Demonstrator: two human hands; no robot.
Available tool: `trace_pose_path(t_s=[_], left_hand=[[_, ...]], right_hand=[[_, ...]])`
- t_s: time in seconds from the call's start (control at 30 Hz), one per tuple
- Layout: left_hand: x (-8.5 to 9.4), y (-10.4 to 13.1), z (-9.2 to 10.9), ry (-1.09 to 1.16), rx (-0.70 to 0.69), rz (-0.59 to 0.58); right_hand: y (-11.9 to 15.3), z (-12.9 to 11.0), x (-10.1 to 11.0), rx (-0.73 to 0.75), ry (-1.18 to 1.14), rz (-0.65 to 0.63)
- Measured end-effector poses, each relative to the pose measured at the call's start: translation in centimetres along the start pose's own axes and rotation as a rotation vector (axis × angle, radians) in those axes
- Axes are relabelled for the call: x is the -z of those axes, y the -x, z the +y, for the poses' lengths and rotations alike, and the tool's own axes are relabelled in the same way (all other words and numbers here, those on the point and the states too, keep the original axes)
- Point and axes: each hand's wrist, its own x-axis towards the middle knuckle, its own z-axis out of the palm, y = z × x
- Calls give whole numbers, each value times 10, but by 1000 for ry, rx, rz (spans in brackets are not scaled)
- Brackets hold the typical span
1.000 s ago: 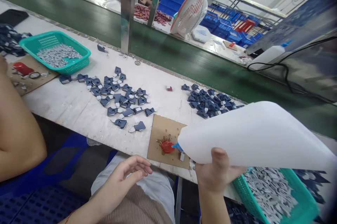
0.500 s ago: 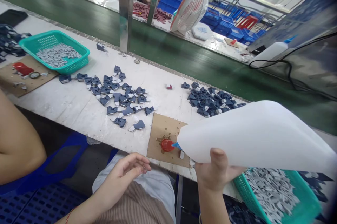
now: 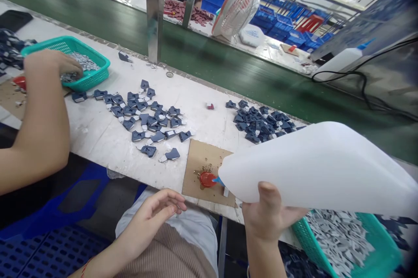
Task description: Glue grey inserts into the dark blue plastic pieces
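Observation:
My right hand (image 3: 269, 208) is wrapped round a large white bottle (image 3: 303, 169), tilted so that its blue nozzle (image 3: 218, 180) points into a small red cap (image 3: 207, 179). The cap stands on a brown cardboard piece (image 3: 196, 160) with wet yellowish drops around it. A small grey piece (image 3: 226, 191) lies beside the nozzle. My left hand (image 3: 163, 208) hovers over my lap near the table edge, fingers loosely curled and apart, with nothing in it. Dark blue parts (image 3: 143, 112) with light tabs are spread on the white table (image 3: 94, 139).
Another person's arm (image 3: 48, 108) reaches into a green basket (image 3: 94, 78) at the left. More dark parts (image 3: 257, 121) lie behind the bottle. A green basket (image 3: 382, 243) of grey pieces stands lower right. A metal post (image 3: 154, 17) rises at the table's back edge.
The other person's arm has come in from the left and its hand is now in the left basket. My hands and the bottle have hardly moved.

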Motion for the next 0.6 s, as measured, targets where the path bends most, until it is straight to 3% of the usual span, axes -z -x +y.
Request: trace_pose_path(t_s=[0.6], left_hand=[[-2,1,3,1,-2,24]], right_hand=[[-6,-8,-4,19,-59,-19]])
